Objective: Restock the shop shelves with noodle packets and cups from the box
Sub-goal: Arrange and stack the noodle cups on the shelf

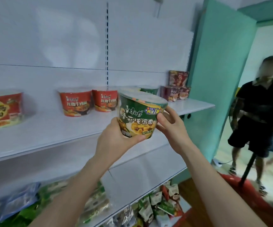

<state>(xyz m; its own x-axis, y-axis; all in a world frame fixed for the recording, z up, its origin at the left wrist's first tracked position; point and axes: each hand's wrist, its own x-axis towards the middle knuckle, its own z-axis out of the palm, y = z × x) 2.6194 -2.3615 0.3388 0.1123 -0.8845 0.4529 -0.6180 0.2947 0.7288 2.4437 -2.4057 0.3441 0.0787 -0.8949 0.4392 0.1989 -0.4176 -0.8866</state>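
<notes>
The green noodle cup (139, 118) was held between both hands, slightly tilted. The left hand (116, 141) curled its fingers round the base. The right hand (170, 125) clasped the side below the rim. Beyond the fingertips, two red cups (76, 102) stood on the white shelf (50, 133).

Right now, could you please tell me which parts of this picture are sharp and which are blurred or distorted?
Head view: the green noodle cup between the left hand and right hand is sharp, its print readable; the person at right and the packets on the lower shelf are blurred; the wide lens slants the shelf edges.
</notes>
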